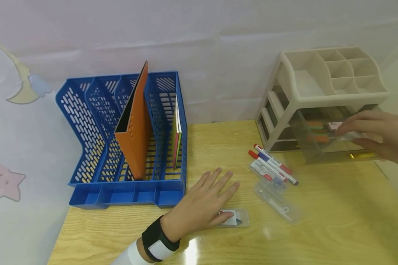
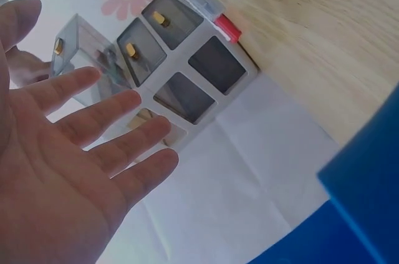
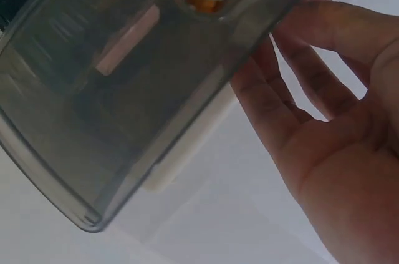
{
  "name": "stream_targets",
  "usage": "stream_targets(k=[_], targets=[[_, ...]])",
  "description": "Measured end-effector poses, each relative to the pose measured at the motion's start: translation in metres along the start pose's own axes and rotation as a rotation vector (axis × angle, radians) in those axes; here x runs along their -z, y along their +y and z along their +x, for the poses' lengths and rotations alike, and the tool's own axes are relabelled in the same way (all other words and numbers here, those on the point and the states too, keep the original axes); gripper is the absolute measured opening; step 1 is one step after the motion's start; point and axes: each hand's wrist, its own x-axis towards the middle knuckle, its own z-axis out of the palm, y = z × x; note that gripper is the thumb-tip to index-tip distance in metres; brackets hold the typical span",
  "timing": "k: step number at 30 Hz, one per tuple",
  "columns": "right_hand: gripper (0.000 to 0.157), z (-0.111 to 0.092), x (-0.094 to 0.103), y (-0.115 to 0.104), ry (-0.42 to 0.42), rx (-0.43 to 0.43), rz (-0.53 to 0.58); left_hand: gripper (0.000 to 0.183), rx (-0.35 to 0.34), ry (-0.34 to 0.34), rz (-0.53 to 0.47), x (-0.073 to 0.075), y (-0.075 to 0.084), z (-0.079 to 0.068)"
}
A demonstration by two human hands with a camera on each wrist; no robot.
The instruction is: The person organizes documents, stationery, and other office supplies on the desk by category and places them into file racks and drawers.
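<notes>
My left hand (image 1: 203,206) is spread flat over the table, its thumb overlapping a small clear case (image 1: 242,218) with a white label. In the left wrist view the palm and straight fingers (image 2: 118,120) hold nothing. My right hand (image 1: 384,134) reaches over the pulled-out clear drawer (image 1: 328,158) of a cream desk organizer (image 1: 343,97). A small whitish, clear thing (image 1: 350,136) shows between its thumb and fingers; its kind is unclear. In the right wrist view the fingertips dip behind the drawer rim. A pale pink block (image 1: 334,126) and orange items (image 1: 318,138) lie inside the drawer.
Several markers (image 1: 274,163) lie left of the drawer, beside a clear flat pack (image 1: 262,170) and another clear case (image 1: 276,200). At left a blue file rack (image 1: 126,193) holds an orange folder (image 1: 137,140) and thin booklets (image 1: 177,136). A white-draped wall (image 1: 199,44) is behind.
</notes>
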Motion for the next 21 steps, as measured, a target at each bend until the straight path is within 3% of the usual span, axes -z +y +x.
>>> stream_targets(k=[3, 6, 7, 10, 13, 21], targets=[[0.076, -0.003, -0.001, 0.007, -0.071, -0.076, -0.055, 0.072, -0.011, 0.014, 0.005, -0.001, -0.001, 0.003], [0.024, -0.005, -0.003, 0.014, -0.168, -0.147, -0.101, 0.072, -0.018, 0.018, 0.011, -0.002, -0.001, 0.005], [0.018, -0.005, -0.003, 0.017, -0.201, -0.155, -0.108, 0.072, -0.020, 0.018, 0.012, -0.002, -0.001, 0.007], [0.072, -0.007, -0.006, 0.025, -0.265, -0.175, -0.099, 0.071, -0.023, 0.014, 0.005, -0.001, -0.001, 0.009], [0.067, -0.007, -0.009, 0.032, -0.284, -0.163, -0.069, 0.071, -0.026, 0.007, -0.004, -0.001, 0.000, 0.011], [0.055, -0.002, -0.012, 0.033, -0.412, -0.255, -0.104, 0.072, -0.027, 0.000, -0.008, 0.000, 0.002, 0.012]])
